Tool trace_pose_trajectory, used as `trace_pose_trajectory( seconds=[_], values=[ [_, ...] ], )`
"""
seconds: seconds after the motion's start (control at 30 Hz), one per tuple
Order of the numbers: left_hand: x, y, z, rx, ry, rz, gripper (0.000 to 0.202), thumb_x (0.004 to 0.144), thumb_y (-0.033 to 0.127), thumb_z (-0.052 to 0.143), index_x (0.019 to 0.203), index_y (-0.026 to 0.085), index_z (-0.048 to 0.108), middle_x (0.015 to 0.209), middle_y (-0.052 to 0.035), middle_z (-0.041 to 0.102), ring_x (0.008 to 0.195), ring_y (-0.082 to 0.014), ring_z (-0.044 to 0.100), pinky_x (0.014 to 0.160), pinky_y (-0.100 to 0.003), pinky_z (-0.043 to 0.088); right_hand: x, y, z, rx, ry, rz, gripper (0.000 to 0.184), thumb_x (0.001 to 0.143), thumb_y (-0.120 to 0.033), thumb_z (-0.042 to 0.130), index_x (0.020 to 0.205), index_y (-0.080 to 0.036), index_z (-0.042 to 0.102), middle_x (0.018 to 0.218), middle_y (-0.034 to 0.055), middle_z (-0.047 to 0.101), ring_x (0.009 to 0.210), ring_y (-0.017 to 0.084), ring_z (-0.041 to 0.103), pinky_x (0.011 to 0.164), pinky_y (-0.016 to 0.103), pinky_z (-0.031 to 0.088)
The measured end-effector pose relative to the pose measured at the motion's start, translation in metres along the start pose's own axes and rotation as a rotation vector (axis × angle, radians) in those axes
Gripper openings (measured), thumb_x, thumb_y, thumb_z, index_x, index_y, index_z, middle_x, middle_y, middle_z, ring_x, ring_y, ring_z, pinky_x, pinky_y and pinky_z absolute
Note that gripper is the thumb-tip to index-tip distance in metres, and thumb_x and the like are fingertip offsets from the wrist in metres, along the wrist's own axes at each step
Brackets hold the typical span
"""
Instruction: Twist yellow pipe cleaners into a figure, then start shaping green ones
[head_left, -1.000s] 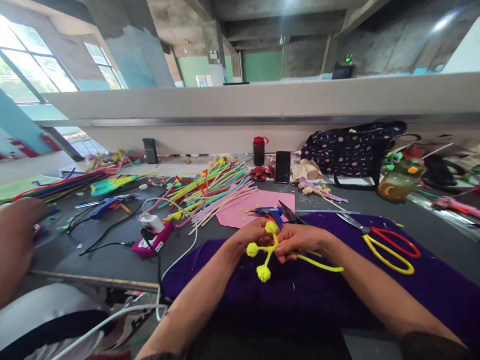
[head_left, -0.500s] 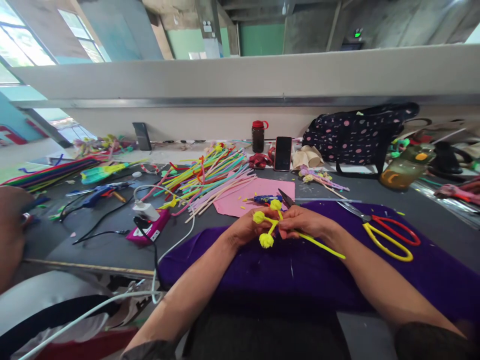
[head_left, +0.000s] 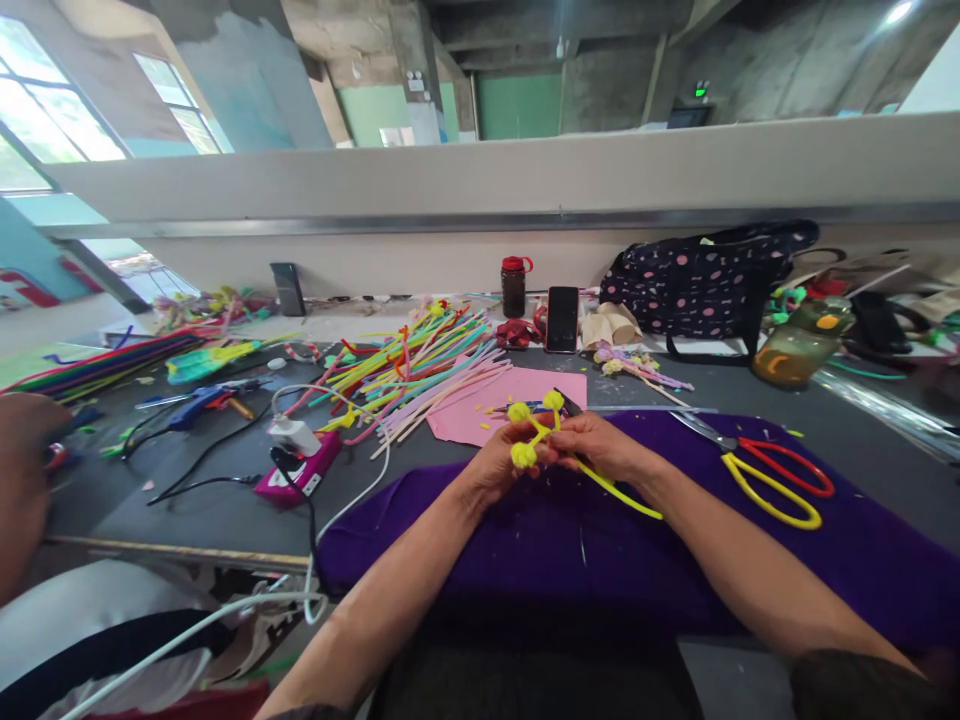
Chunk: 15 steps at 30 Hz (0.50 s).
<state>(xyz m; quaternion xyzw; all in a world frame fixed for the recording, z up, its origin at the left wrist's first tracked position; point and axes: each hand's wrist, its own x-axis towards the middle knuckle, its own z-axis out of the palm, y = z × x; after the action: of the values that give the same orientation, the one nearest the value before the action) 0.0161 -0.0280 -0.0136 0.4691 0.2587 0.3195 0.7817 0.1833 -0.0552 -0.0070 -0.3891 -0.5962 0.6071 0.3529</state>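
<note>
Both my hands meet over the purple cloth (head_left: 675, 560) and hold a yellow pipe-cleaner piece (head_left: 534, 432) with three small balls on short stems. My left hand (head_left: 501, 466) is closed around the stems from the left. My right hand (head_left: 600, 445) pinches the same piece from the right. A long yellow tail (head_left: 621, 494) of the pipe cleaner trails out under my right wrist. Just behind my hands a blue glue gun (head_left: 529, 407) lies on a pink sheet (head_left: 487, 405).
Red-and-yellow scissors (head_left: 772, 480) lie on the cloth to the right. A heap of coloured pipe cleaners (head_left: 409, 375), a second glue gun (head_left: 202, 400), a pink power strip (head_left: 296, 470) with cables, a phone (head_left: 563, 319), a jar (head_left: 514, 285) and a spotted bag (head_left: 697, 285) sit behind. Another person's hand (head_left: 26, 480) is at far left.
My hands have turned the yellow piece, bringing the three balls closer together and higher. The long tail has swung in nearer my right wrist. The view shifted slightly.
</note>
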Motion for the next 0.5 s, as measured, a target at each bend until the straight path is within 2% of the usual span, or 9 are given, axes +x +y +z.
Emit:
trace_pose_trajectory(
  seconds=[0.17,0.23,0.27,0.33,0.4,0.47,0.5],
  values=[
    [0.008,-0.011,0.001,-0.011,0.139,0.032,0.04,0.061,0.026,0.071,0.098,0.015,0.061,0.08,-0.0034,0.061,0.062,-0.0078,0.055,0.045,-0.014,0.037,0.006,0.001,0.001,-0.238,0.258,-0.142,0.044,0.077,-0.051,0.049,0.059,-0.012,0.057,0.047,-0.0035,0.046,0.041,0.006,0.033,0.041,0.021,0.022],
    [0.007,-0.01,0.0,-0.029,0.118,0.018,0.041,0.06,0.026,0.072,0.099,0.016,0.061,0.09,-0.0053,0.062,0.072,-0.0107,0.057,0.051,-0.016,0.041,0.005,-0.001,-0.001,-0.26,0.299,-0.159,0.043,0.077,-0.05,0.049,0.058,-0.013,0.056,0.047,-0.0038,0.045,0.041,0.006,0.032,0.041,0.021,0.022],
    [0.006,-0.007,-0.002,-0.046,0.072,0.019,0.044,0.059,0.025,0.073,0.101,0.016,0.061,0.095,-0.0066,0.061,0.078,-0.0132,0.057,0.056,-0.018,0.043,0.003,-0.004,-0.003,-0.251,0.283,-0.15,0.042,0.077,-0.049,0.05,0.059,-0.012,0.057,0.047,-0.0039,0.045,0.04,0.006,0.032,0.041,0.021,0.022],
    [0.001,0.001,-0.005,-0.102,-0.066,0.028,0.053,0.058,0.032,0.073,0.106,0.016,0.059,0.102,-0.0098,0.06,0.089,-0.0188,0.057,0.068,-0.025,0.046,-0.004,-0.01,-0.008,-0.206,0.17,-0.112,0.038,0.077,-0.046,0.051,0.066,-0.011,0.061,0.048,-0.0037,0.046,0.04,0.005,0.033,0.041,0.021,0.022],
    [-0.003,0.011,-0.01,-0.17,-0.201,0.015,0.065,0.06,0.053,0.065,0.109,0.012,0.057,0.102,-0.0144,0.06,0.092,-0.0242,0.056,0.075,-0.033,0.045,-0.013,-0.016,-0.012,-0.149,-0.012,-0.068,0.036,0.077,-0.044,0.053,0.072,-0.01,0.064,0.048,-0.003,0.047,0.041,0.006,0.036,0.042,0.02,0.024],
    [-0.006,0.018,-0.015,-0.18,-0.272,-0.031,0.077,0.063,0.071,0.047,0.104,0.007,0.06,0.097,-0.0186,0.062,0.088,-0.0276,0.058,0.073,-0.037,0.045,-0.019,-0.02,-0.013,-0.132,-0.183,-0.03,0.036,0.077,-0.042,0.054,0.075,-0.009,0.066,0.048,-0.0024,0.048,0.042,0.006,0.038,0.043,0.02,0.025],
    [-0.007,0.02,-0.018,-0.154,-0.282,-0.059,0.079,0.065,0.073,0.04,0.1,0.005,0.062,0.093,-0.0192,0.063,0.084,-0.0268,0.059,0.07,-0.036,0.046,-0.02,-0.021,-0.012,-0.147,-0.258,-0.008,0.036,0.077,-0.042,0.054,0.077,-0.008,0.066,0.049,-0.0023,0.048,0.042,0.006,0.038,0.042,0.019,0.025]
  ],
)
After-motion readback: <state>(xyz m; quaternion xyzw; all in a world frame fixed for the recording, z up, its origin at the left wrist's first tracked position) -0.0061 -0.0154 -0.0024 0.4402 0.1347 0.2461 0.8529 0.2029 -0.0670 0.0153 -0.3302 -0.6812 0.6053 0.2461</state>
